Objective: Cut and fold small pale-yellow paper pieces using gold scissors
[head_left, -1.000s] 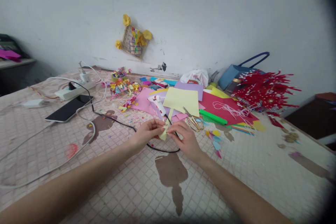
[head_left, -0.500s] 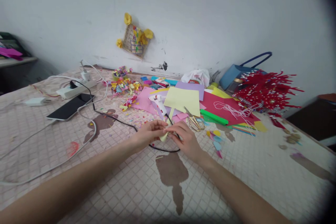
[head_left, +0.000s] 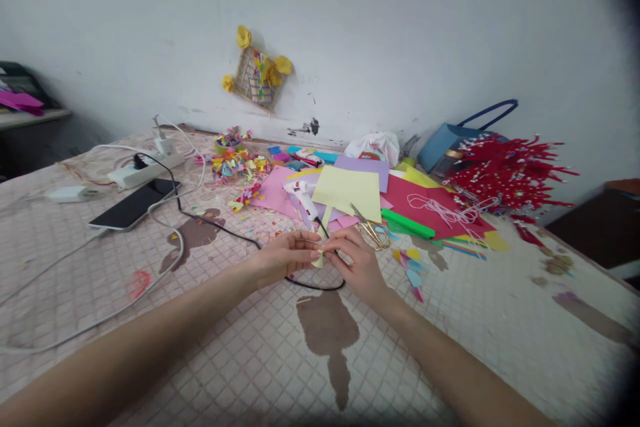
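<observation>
Between my two hands is a small piece of pale yellow paper (head_left: 318, 261), flaring toward its lower end. My left hand (head_left: 287, 257) pinches it from the left with thumb and fingertips. My right hand (head_left: 357, 263) closes on its right side, and the fingers partly hide it. Just beyond my hands lies a white glue gun (head_left: 301, 196) on coloured paper, its black cord (head_left: 320, 288) looping beneath my hands. Gold-handled scissors (head_left: 374, 235) rest partly on a pale yellow sheet (head_left: 347, 191), right of the glue gun.
To the left are a phone (head_left: 134, 204), a power strip (head_left: 145, 172) and white cables. Paper scraps (head_left: 239, 165) pile up at the back. Red beaded stems (head_left: 505, 177), white string (head_left: 450, 210) and a green stick (head_left: 407, 223) lie to the right. Cut paper pieces (head_left: 413, 277) sit near my right hand.
The small yellow paper has turned in my fingers and now points more straight down. Both hands have shifted slightly to the right; the things on the table have stayed put.
</observation>
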The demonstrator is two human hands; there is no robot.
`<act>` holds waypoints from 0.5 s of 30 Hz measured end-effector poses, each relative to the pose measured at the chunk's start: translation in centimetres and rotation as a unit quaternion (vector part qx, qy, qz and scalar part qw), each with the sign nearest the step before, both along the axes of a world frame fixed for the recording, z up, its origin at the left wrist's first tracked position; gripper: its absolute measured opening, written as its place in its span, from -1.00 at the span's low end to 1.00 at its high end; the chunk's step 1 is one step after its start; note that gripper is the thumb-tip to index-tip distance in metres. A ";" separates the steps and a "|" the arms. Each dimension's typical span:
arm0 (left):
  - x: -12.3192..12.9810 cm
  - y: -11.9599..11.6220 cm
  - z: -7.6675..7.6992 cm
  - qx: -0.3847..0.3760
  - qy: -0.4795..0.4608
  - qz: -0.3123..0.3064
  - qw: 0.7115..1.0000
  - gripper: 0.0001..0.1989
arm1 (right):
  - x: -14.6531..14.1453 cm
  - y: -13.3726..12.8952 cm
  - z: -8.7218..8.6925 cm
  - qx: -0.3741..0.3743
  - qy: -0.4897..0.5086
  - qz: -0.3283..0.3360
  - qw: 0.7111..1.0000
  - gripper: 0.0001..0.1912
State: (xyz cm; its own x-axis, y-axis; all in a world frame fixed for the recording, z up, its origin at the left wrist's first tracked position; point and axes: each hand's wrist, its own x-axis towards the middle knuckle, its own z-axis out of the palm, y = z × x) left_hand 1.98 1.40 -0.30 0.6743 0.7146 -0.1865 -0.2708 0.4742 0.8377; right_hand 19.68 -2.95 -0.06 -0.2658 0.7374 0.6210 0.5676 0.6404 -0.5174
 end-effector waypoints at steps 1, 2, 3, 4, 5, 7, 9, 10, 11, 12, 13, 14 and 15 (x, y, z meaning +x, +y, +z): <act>0.0 0.0 0.1 0.002 0.005 0.004 1.000 -0.62 | 0.0 0.0 0.0 -0.002 -0.002 0.008 1.000 -0.85; 0.0 0.0 0.1 0.007 0.011 0.009 1.000 -0.62 | 0.0 0.0 -0.1 -0.003 -0.005 0.015 1.000 -0.85; 0.0 0.0 0.2 0.013 0.017 0.013 1.000 -0.63 | 0.1 0.0 -0.1 -0.005 -0.008 0.019 1.000 -0.86; 0.0 0.0 0.2 0.023 0.023 0.018 0.999 -0.64 | 0.1 0.0 -0.1 -0.006 -0.010 0.020 1.000 -0.87; 0.0 0.1 0.1 0.037 0.026 0.024 0.999 -0.64 | 0.0 0.0 -0.1 -0.007 -0.011 0.019 1.000 -0.88; 0.0 0.2 -0.1 0.073 0.024 0.036 0.996 -0.65 | 0.0 0.0 -0.1 -0.014 -0.011 0.016 1.000 -0.90; 0.0 0.4 -0.4 0.104 0.018 0.052 0.993 -0.65 | -0.2 -0.1 0.0 -0.023 -0.006 0.019 1.000 -0.89; 0.0 0.4 -0.5 0.114 0.016 0.059 0.992 -0.66 | -0.2 -0.1 0.0 -0.027 0.000 0.021 0.999 -0.89; 0.1 0.4 -0.6 0.117 0.015 0.065 0.991 -0.66 | -0.3 -0.1 0.0 -0.033 0.007 0.021 0.999 -0.88; 0.1 0.4 -0.6 0.114 0.016 0.069 0.991 -0.67 | -0.4 -0.2 0.0 -0.041 0.016 0.020 0.999 -0.88; 0.1 0.3 -0.6 0.105 0.018 0.069 0.992 -0.67 | -0.4 -0.2 0.0 -0.051 0.025 0.018 0.998 -0.87; 0.1 0.3 -0.6 0.095 0.019 0.068 0.993 -0.67 | -0.5 -0.2 -0.1 -0.063 0.036 0.017 0.997 -0.88; 0.1 0.3 -0.6 0.086 0.020 0.064 0.994 -0.67 | -0.6 -0.2 -0.1 -0.078 0.048 0.017 0.996 -0.88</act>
State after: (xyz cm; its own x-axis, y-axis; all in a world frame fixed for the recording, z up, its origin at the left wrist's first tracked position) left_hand 2.04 1.66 -0.87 0.5702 0.8177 -0.0787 -0.2854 0.2870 0.9144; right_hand 19.13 -3.18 -0.20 -0.2369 0.8186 0.5232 0.4899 0.5657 -0.6633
